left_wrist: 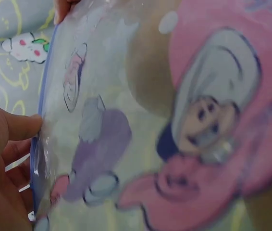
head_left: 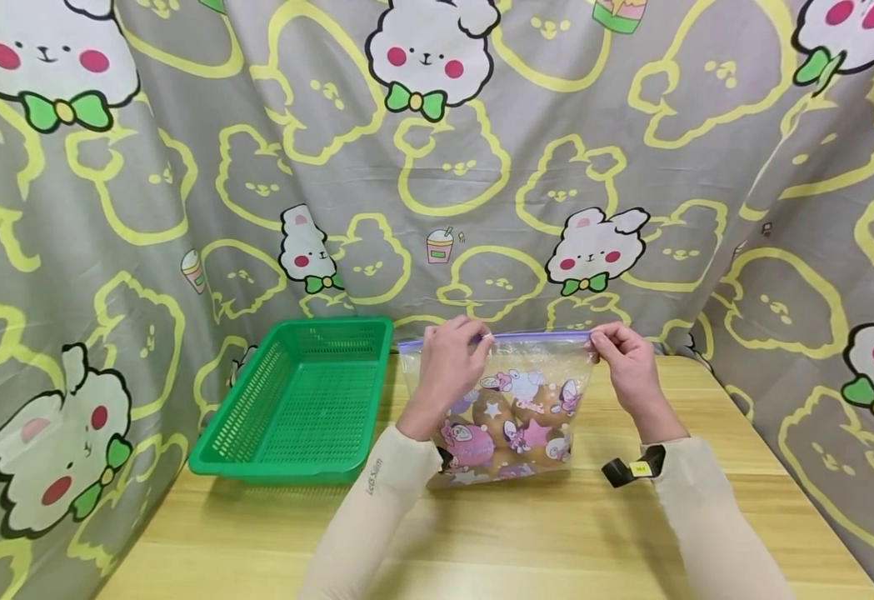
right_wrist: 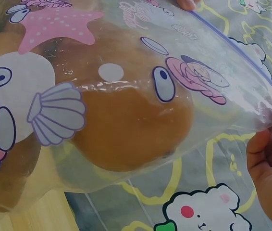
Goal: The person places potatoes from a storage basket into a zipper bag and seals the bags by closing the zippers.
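Note:
A clear zip bag [head_left: 507, 358] with a purple zip strip along its top stands upright on the table, printed with pink and white cartoon shapes. Inside it are several brown, rounded things [right_wrist: 131, 134]; their kind cannot be told through the plastic. My left hand [head_left: 447, 371] pinches the zip strip left of its middle, thumb on the near side in the left wrist view. At the bag's top right corner, my right hand [head_left: 631, 371] pinches the strip's end between thumb and fingers. The strip looks stretched straight between both hands.
A green plastic basket [head_left: 279, 471] with slotted walls stands on the table to the left of the bag. The wooden table [head_left: 257, 542] reaches back to a grey curtain [head_left: 422, 167] with cartoon rabbits, which also hangs along both sides.

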Demonstrator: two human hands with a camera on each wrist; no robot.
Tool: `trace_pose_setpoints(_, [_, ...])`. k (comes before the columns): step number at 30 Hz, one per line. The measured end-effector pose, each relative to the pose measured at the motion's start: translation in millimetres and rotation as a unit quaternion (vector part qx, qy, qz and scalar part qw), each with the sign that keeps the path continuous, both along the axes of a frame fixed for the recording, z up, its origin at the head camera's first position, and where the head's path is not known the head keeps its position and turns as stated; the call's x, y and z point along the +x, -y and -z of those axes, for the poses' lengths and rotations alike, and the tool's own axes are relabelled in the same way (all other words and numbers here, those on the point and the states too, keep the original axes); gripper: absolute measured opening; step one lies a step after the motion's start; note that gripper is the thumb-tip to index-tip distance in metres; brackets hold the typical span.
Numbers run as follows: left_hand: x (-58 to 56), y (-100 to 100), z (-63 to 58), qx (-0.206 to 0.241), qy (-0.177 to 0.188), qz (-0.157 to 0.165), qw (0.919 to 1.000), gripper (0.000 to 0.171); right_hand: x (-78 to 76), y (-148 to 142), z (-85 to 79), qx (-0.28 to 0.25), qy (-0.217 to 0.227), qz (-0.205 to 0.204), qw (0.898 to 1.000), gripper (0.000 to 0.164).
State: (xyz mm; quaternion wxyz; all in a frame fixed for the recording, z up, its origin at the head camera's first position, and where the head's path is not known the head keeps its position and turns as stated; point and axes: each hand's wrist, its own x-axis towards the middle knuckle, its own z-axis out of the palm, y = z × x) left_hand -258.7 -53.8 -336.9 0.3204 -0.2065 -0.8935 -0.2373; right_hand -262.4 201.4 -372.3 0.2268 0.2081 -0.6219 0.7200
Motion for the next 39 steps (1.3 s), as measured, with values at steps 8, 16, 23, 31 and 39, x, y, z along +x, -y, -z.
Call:
trace_pose_setpoints(8, [5.4, 15.2, 0.8, 0.005, -0.030, -0.025, 0.9992, 0.012, 3.1, -1.6, -1.2, -0.006, 0.002, -0.002, 1.000, 0.015])
trace_pose_setpoints(16, [6.7, 27.7, 2.7, 0.000, -0.046, -0.040, 0.9982, 0.009, 1.9, -3.1, 0.6, -0.015, 0.001, 0.001, 1.000, 0.015])
trace_pose_setpoints(23, [4.0, 37.7, 4.4, 0.014, -0.082, -0.048, 0.9954, 0.009, 2.2, -4.8, 0.7, -0.015, 0.000, 0.005, 1.000, 0.015])
trace_pose_setpoints(31, [2.9, 48.8, 6.8, 0.032, -0.079, -0.048, 0.9952, 0.007, 3.1, -5.5, 1.5, -0.015, -0.003, 0.008, 1.000, 0.014])
trace_pose_setpoints(39, [5.0, 60.0, 9.4, 0.038, -0.077, -0.058, 0.9946, 0.006, 2.0, -6.7, 4.1, -0.018, -0.010, 0.004, 1.000, 0.014])
